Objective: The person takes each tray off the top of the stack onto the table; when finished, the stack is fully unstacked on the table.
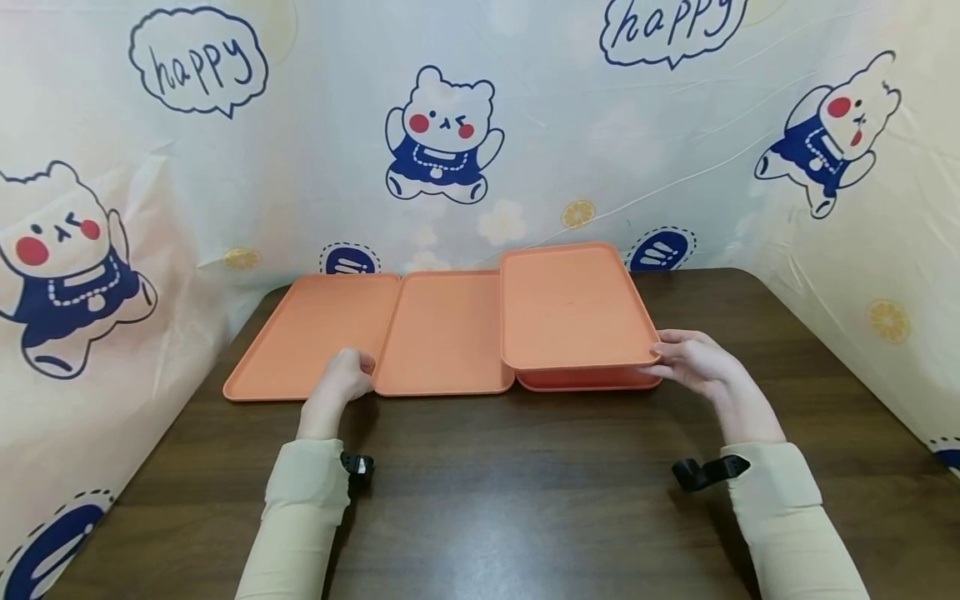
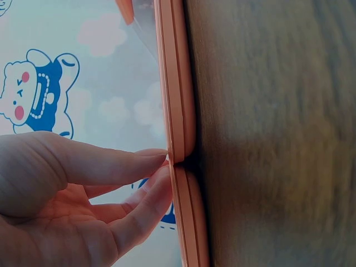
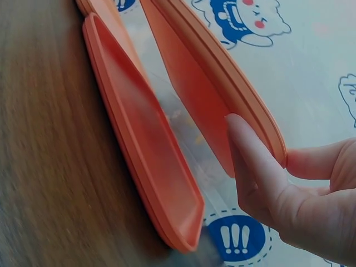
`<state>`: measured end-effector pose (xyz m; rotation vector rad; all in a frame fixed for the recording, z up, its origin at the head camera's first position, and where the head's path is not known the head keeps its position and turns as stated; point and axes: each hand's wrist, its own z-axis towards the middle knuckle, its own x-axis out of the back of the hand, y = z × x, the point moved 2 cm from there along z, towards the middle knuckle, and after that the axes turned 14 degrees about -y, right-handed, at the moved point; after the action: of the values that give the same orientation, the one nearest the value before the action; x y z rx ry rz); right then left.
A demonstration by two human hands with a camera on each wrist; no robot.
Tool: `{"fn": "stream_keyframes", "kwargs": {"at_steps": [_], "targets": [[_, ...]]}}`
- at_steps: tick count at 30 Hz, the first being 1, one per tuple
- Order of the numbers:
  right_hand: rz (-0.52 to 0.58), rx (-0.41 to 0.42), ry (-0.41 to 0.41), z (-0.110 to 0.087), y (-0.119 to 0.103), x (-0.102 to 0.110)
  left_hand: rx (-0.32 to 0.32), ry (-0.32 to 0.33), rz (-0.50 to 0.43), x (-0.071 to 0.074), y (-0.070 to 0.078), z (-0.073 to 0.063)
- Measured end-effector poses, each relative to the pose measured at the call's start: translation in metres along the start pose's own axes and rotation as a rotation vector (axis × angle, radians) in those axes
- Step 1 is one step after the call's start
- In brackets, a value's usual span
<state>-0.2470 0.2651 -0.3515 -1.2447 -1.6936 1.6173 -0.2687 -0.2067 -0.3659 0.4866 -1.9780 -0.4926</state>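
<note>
Several orange trays lie in a row. The left tray (image 1: 330, 337) and the middle tray (image 1: 453, 333) sit flat, side by side. At their front seam my left hand (image 1: 347, 379) pinches the meeting rims between thumb and fingers. On the right, an upper tray (image 1: 573, 312) hangs tilted above a lower tray (image 1: 588, 381), with a gap between them. The front right corner of that upper tray is gripped by my right hand (image 1: 693, 360). In the right wrist view one finger (image 3: 245, 139) supports its underside, and the lower tray (image 3: 161, 167) looks hollow and bare inside.
The trays rest on a dark brown wooden table (image 1: 510, 483). Behind and beside it hangs a pale printed cloth (image 1: 322, 150) with cartoon bears. Each wrist wears a black camera mount.
</note>
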Motion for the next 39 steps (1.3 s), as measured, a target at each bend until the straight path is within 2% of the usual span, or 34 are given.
{"fn": "stream_keyframes", "kwargs": {"at_steps": [21,28,39], "targets": [[0.041,0.034,0.003,-0.021,-0.004,0.031,0.010,-0.018,0.000,0.001,0.001,0.000],[0.032,0.008,0.048,-0.029,-0.005,0.042,0.002,-0.020,0.001,0.001,0.001,0.001],[0.132,0.073,0.011,-0.038,-0.003,0.056,-0.009,-0.009,0.012,0.001,0.001,0.000]]}}
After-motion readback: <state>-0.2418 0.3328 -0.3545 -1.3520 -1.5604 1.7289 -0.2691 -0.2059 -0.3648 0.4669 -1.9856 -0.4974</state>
